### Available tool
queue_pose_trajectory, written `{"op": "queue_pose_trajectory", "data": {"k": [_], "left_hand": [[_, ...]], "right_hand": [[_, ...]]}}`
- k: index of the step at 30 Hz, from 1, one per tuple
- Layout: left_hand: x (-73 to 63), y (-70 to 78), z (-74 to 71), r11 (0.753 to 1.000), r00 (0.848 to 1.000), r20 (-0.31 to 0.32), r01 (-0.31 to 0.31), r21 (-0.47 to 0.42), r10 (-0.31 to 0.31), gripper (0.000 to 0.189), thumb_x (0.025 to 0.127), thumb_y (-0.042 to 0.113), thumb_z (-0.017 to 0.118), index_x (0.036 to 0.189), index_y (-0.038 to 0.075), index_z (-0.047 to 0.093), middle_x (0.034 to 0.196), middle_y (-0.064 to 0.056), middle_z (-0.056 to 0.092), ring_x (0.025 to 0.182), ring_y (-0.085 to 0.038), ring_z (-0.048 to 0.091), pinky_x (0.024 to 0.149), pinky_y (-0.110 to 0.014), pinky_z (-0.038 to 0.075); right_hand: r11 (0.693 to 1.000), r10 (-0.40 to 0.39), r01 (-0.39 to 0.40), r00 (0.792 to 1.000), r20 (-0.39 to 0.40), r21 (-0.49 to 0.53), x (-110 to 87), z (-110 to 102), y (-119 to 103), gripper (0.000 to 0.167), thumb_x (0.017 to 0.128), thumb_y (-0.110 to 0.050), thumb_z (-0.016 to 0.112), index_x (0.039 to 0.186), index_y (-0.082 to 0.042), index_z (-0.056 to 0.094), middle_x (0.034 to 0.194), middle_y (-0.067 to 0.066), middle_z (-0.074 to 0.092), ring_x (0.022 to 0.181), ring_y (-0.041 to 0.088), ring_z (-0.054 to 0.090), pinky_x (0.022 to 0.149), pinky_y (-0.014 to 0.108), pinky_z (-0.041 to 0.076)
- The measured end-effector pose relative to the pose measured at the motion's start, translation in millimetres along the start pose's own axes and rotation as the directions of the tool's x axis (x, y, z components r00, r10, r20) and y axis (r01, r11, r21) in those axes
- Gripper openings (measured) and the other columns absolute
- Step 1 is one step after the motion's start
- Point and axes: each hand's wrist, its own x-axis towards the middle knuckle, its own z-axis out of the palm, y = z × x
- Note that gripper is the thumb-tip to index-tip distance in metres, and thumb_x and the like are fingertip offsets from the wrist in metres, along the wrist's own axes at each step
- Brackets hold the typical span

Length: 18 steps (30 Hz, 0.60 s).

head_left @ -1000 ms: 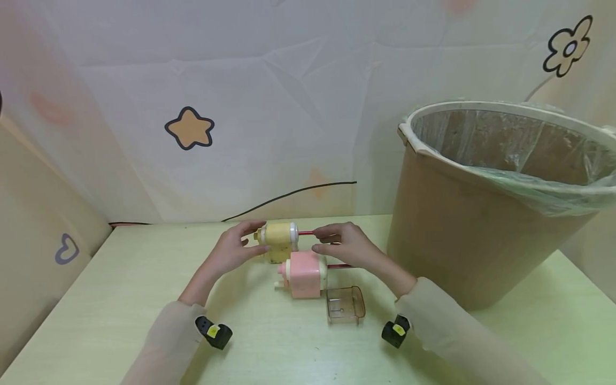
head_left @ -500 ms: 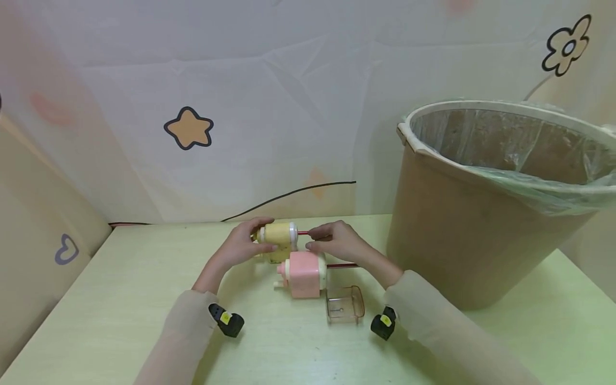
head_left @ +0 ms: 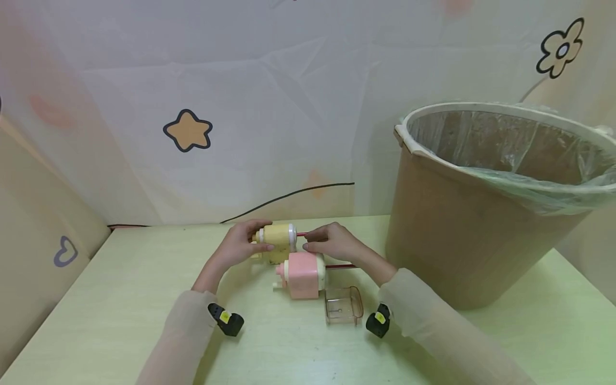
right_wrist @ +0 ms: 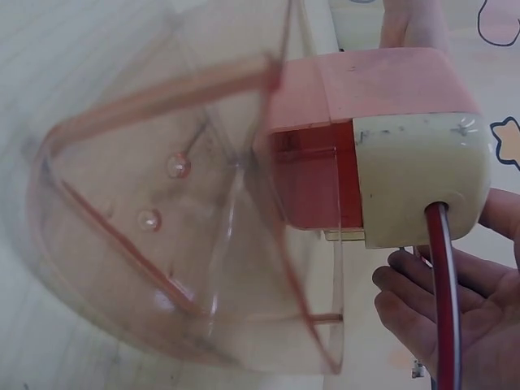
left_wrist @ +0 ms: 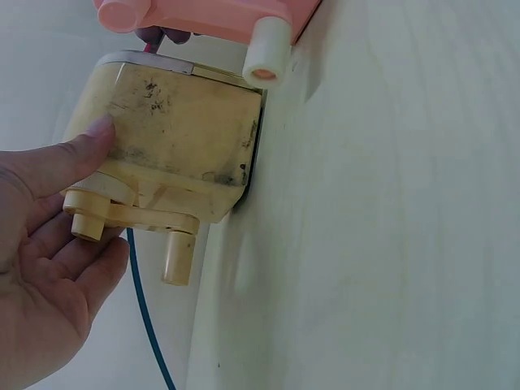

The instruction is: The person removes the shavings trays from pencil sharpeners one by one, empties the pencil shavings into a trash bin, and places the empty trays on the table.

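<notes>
In the head view a yellow crank pencil sharpener [head_left: 277, 236] stands near the back edge of the table. My left hand [head_left: 240, 243] grips its crank end, thumb on the near side; the left wrist view shows its smudged body and the crank handle [left_wrist: 178, 256]. My right hand [head_left: 334, 241] pinches a red pencil [head_left: 301, 234] that enters the sharpener's right end. Just in front sits a pink sharpener [head_left: 303, 275], with another red pencil [head_left: 339, 266] sticking out of it. The right wrist view shows an open drawer slot [right_wrist: 313, 179] in its body.
A clear, brownish shavings drawer [head_left: 344, 306] lies on the table right of the pink sharpener. The large brown bin [head_left: 433, 230], lined with a plastic bag, stands at the right. A patterned cloth [head_left: 289, 133] hangs behind the table [head_left: 144, 299].
My left hand has moved right, further over the yellow sharpener. The right hand has shifted left toward it, so less of the pencil shows between. The pink sharpener and drawer stay in place.
</notes>
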Motion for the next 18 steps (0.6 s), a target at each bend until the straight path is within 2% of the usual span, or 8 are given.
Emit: {"op": "queue_pose_trajectory", "data": {"k": [4,9,15,18], "left_hand": [[-0.8,-0.9,-0.1,1.0,1.0,-0.031,0.004,0.002,-0.004,0.055,0.077,0.005,0.072,0.126,-0.004,0.049,0.119,-0.02,0.056,0.099,-0.029,0.057,0.083,-0.038,0.048],[-1.4,-0.4,-2.4,0.999,0.998,-0.068,0.013,-0.037,-0.016,0.056,0.077,0.008,0.072,0.127,-0.003,0.049,0.119,-0.02,0.056,0.099,-0.028,0.058,0.08,-0.034,0.049],[-3.8,8.8,-8.2,0.994,0.996,-0.089,0.011,-0.111,-0.021,0.057,0.078,0.007,0.071,0.129,-0.002,0.047,0.124,-0.02,0.053,0.106,-0.032,0.056,0.083,-0.037,0.049],[-5.1,14.2,-10.1,0.992,0.996,-0.086,0.015,-0.128,-0.026,0.057,0.079,0.007,0.07,0.13,0.0,0.047,0.125,-0.018,0.053,0.108,-0.031,0.056,0.084,-0.036,0.048]], "right_hand": [[1.0,-0.004,0.004,1.0,0.002,-0.001,1.8,1,1,0.042,0.087,-0.025,0.06,0.119,0.002,0.058,0.118,0.014,0.06,0.109,0.025,0.055,0.09,0.037,0.045],[1.0,-0.026,0.026,1.0,0.006,-0.001,3.3,-1,0,0.041,0.088,-0.023,0.06,0.12,0.003,0.057,0.12,0.014,0.059,0.112,0.026,0.054,0.092,0.038,0.043],[0.999,-0.05,0.05,0.999,0.009,0.02,4.3,-2,-4,0.048,0.084,-0.028,0.064,0.12,0.003,0.056,0.12,0.014,0.058,0.111,0.026,0.054,0.091,0.038,0.044],[0.997,-0.06,0.06,0.998,0.003,0.045,5.4,-1,-8,0.051,0.081,-0.025,0.068,0.122,0.002,0.055,0.121,0.016,0.057,0.113,0.027,0.053,0.092,0.039,0.043]]}}
